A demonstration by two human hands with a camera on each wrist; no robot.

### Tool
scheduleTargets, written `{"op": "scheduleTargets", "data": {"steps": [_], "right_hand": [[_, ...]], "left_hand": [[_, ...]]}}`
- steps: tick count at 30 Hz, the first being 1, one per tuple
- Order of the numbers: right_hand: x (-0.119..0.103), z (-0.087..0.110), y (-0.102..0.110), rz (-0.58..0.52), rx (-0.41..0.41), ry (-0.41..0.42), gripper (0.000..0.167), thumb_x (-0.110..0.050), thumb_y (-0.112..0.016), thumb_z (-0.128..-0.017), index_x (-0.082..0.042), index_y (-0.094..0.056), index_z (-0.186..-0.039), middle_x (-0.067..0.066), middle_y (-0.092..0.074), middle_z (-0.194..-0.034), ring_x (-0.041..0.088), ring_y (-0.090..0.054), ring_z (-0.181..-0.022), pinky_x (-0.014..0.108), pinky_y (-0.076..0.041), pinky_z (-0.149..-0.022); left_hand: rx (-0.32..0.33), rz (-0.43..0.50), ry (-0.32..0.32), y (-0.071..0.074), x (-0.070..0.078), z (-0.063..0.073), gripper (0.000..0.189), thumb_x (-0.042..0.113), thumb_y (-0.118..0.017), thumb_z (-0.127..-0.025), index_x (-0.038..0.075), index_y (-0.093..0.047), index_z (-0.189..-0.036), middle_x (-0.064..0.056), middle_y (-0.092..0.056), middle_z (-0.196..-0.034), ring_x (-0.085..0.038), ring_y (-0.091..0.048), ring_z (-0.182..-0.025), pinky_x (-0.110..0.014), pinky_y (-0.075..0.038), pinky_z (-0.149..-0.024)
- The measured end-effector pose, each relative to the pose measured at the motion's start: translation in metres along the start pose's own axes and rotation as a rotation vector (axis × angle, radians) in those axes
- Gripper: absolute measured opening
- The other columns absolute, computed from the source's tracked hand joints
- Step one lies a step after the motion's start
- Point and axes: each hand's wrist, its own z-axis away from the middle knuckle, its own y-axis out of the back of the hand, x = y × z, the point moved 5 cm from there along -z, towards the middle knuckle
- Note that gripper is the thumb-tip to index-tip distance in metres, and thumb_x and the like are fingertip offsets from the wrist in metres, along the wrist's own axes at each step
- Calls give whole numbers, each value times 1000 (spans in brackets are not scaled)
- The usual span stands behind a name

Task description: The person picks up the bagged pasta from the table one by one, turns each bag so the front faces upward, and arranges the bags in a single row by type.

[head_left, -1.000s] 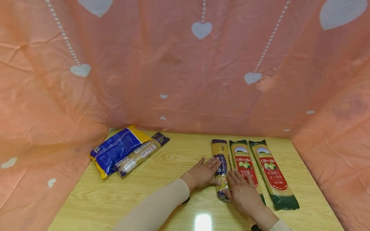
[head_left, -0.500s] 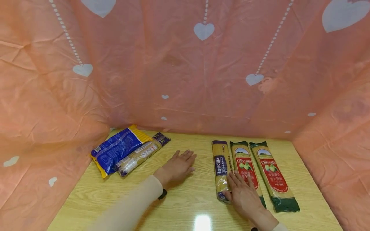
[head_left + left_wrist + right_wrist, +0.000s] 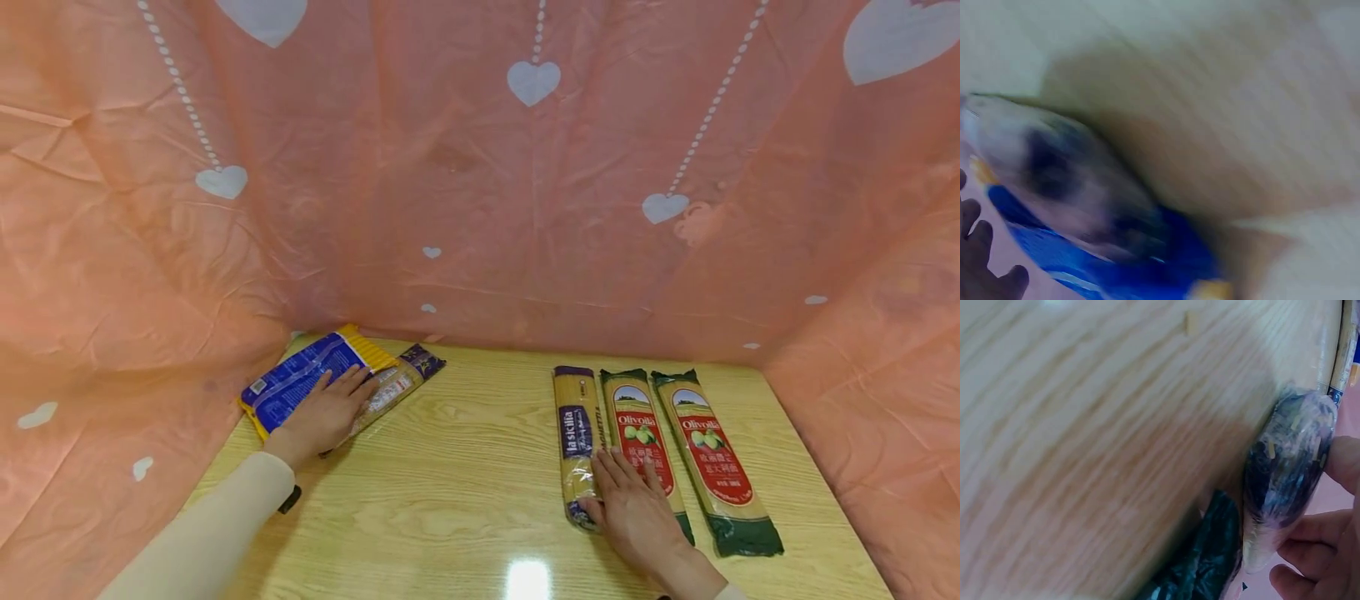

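Note:
In the head view my left hand [image 3: 326, 417] reaches over a blue and yellow bag [image 3: 300, 379] and a purple-ended spaghetti pack [image 3: 408, 375], its fingers extended. Whether it touches them I cannot tell. The left wrist view, blurred, shows the fingers [image 3: 979, 240] near the blue bag [image 3: 1097, 269]. On the right, my right hand [image 3: 637, 512] lies with outstretched fingers across the gap between a "la sicilia" spaghetti pack [image 3: 576, 429] and a green-ended Olivoilà pasta pack [image 3: 633, 417]. Its thumb is at the spaghetti pack's near end [image 3: 1288, 456].
Another Olivoilà pack [image 3: 716, 458] lies farthest right on the wooden table [image 3: 450, 492]. A pink sheet with white hearts [image 3: 480, 208] encloses the back and sides. A small pale fragment [image 3: 1191, 323] lies on the table in the right wrist view.
My left hand has left the "la sicilia" spaghetti pack and swept left across the table to the blue bag and the pack beside it. My right hand has stayed in place.

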Motion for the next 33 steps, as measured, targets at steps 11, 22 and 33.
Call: {"op": "scheduleTargets", "data": {"steps": [11,22,33], "right_hand": [[1,0,-1,-5,21,5,64,-45,-60,-106,-1,-55,-151,19,-48,-161,42,-40,-153,73,-26,-120],[1,2,-5,-10,35,-4,64,-46,-60,-106,-1,-54,-152,18,-47,-162,42,-40,-153,72,-27,-120],[4,2,-4,9,78,-1,62,-43,-63,-105,-1,-57,-150,18,-50,-160,41,-42,-151,72,-29,-118]], "left_hand": [[-60,-83,83,-14,-25,10,62,37,-46,-113,11,-30,-167,-24,-23,-173,-45,-16,-161,-75,-6,-123],[-114,-16,95,-36,6,7,70,45,-45,-112,4,-28,-167,-26,-16,-174,-46,-11,-162,-69,1,-126],[-60,100,70,-47,31,4,74,45,-42,-113,-3,-22,-166,-26,-18,-173,-46,-12,-162,-69,-2,-126]]}}
